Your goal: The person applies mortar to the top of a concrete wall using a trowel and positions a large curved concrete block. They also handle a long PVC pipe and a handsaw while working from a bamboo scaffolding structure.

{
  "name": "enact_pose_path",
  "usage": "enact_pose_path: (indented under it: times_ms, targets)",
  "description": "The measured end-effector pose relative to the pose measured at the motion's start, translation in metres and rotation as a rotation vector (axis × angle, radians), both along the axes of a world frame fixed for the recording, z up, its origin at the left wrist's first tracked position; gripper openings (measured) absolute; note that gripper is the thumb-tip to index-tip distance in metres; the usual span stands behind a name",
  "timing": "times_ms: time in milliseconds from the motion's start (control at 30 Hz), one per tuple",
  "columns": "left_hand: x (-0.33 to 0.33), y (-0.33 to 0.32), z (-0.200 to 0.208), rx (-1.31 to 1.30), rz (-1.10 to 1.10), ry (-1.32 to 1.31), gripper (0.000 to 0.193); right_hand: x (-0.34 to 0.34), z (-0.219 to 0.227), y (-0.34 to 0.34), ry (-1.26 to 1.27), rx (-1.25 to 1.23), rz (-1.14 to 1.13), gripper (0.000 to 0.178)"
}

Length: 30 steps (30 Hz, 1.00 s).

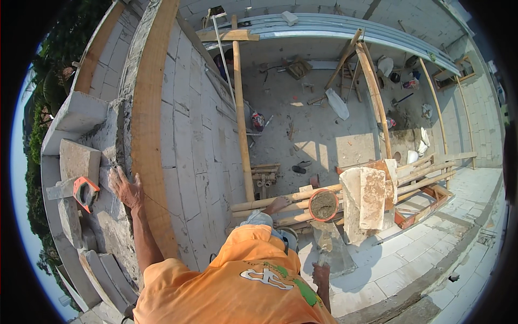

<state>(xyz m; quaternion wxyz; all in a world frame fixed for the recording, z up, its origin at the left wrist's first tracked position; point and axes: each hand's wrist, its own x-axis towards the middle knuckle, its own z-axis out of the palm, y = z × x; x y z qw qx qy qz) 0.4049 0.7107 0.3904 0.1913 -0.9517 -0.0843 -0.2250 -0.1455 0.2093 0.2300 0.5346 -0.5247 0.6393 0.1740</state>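
Note:
My left hand [127, 190] rests with its fingers apart on the rough mortar top of the wall, against a wooden formwork board [148, 129]. To its left lies a handsaw [86, 194] with an orange and black handle, beside a concrete block piece [79, 160]. Low on the right, my right hand [321, 274] is closed round the handle of what looks like a trowel, its grey blade [327, 237] pointing away from me. Just beyond the blade stands an orange-rimmed bucket [324, 205] of grey mortar. Pale blocks [372, 198] are stacked to the bucket's right.
Bamboo poles [294, 198] form a scaffold under my bare foot [276, 205]. An upright pole [241, 119] rises beside the block wall [186, 129]. Far below is a floor [324, 129] with debris and a white sack [337, 104]. Metal channels [334, 24] span the far side.

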Motion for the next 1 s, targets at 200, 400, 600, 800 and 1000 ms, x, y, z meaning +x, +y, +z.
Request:
enact_pose_path:
  times_ms: [200,400,600,800,1000]
  targets:
    - [-0.004,0.008,-0.002,-0.005,-0.003,0.011,0.076,0.003,-0.006,-0.007,-0.065,-0.041,0.046,0.019]
    - [-0.005,0.004,0.005,-0.051,-0.064,0.011,0.077,0.007,-0.020,-0.008,-0.027,-0.007,0.077,0.019]
    - [-0.009,0.011,0.016,-0.208,-0.147,0.051,0.077,0.022,-0.018,-0.018,-0.020,0.008,0.183,0.024]
    - [-0.033,0.020,0.042,-0.275,-0.139,0.176,0.080,-0.003,-0.063,-0.033,-0.287,-0.060,0.375,0.022]
    - [-0.051,0.031,0.035,-0.310,-0.181,0.169,0.087,-0.015,-0.067,-0.036,-0.485,-0.354,1.225,0.021]
